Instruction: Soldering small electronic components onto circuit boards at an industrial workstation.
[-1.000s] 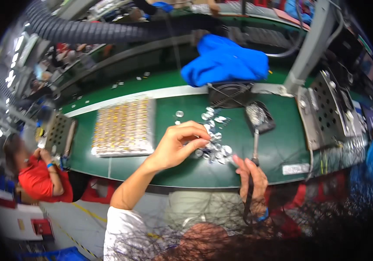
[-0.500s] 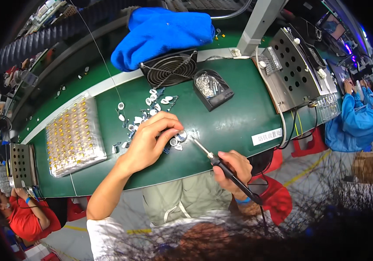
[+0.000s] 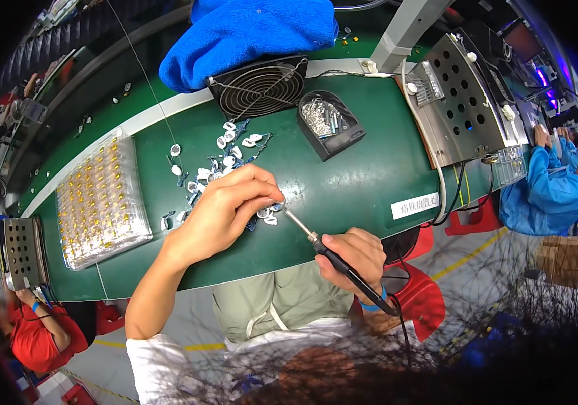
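My left hand (image 3: pixel 225 210) is closed in a pinch over the green bench, gripping a small round white-and-dark part (image 3: pixel 279 206) that its fingertips partly hide. My right hand (image 3: pixel 358 255) is wrapped round the black handle of a soldering iron (image 3: pixel 343 266). The iron's metal tip reaches up and left to the pinched part and looks to be touching it. Below my left fingertips lie a few more white oval pieces (image 3: pixel 264 213). Farther up, a loose heap of white ovals with dark tails (image 3: pixel 228 138) spreads over the bench.
On the left stands a clear tray (image 3: pixel 103 202) of yellow-topped parts. A black fan (image 3: pixel 258 89) sits below a blue cloth (image 3: pixel 248 40). A black bin (image 3: pixel 333 125) holds small metal pieces. At right is a perforated metal box (image 3: pixel 457 101) with cables. People work at both sides.
The soldering iron has moved up and left, its tip now at the part in my left fingers. My left hand keeps its pinch. The whole view has shifted slightly.
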A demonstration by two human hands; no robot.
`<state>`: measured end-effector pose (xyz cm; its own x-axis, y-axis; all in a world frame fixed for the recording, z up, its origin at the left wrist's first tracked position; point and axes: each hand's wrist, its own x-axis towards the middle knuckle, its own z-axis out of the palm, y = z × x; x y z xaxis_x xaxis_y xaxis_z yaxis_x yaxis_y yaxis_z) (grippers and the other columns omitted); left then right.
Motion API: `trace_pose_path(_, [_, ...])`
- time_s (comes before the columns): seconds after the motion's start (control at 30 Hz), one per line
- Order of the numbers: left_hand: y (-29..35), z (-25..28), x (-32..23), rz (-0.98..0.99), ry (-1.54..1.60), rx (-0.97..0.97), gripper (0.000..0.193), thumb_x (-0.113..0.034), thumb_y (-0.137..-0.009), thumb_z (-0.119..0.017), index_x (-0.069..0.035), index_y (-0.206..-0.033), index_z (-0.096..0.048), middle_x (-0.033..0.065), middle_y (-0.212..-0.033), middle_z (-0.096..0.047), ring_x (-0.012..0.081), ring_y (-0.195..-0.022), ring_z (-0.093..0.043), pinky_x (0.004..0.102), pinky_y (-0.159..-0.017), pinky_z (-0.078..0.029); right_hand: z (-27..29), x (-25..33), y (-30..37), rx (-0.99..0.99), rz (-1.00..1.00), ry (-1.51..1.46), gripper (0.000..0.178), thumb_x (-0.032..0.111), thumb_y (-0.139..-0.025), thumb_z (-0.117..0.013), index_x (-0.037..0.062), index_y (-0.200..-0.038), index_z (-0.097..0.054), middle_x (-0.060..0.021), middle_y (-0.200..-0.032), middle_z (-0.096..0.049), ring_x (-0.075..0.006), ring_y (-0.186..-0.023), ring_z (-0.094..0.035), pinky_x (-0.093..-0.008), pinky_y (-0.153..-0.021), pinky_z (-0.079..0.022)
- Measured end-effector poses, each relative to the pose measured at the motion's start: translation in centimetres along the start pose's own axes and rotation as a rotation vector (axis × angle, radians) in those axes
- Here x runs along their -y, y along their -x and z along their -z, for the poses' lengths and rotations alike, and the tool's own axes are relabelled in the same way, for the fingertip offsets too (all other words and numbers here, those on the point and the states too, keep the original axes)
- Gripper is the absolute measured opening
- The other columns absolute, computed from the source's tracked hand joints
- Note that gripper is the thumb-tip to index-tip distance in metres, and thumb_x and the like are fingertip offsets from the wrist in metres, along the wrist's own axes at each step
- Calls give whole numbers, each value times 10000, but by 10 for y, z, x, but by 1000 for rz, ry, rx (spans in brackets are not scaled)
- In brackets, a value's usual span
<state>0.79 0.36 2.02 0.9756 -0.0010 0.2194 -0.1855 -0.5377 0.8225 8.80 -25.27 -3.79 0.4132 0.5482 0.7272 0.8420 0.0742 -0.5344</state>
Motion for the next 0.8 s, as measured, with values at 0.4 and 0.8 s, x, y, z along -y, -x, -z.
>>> trace_pose_path(0.4, [-1, 0, -2, -3, -1, 5, 109, 50, -934, -673, 35, -1029, -723, 121, -1053, -674, 300, -953, -693, 383, -835, -550, -1, -1, -1, 9, 4, 14, 308, 126, -816, -830, -26, -1066, -733, -125, -801, -724, -243, -579, -638, -332, -538, -495])
trace_pose_path(0.8, [-1, 0, 0, -14, -3, 7, 99, 39, -936, -679, 33, -1025, -723, 120, -1050, -671, 301, -954, -693, 386, -839, -551, -1, 1, 0, 21, 3, 15, 308, 138, -823, -830, -12, -1073, -733, -116, -814, -727, -241, -584, -639, -329, -539, -495])
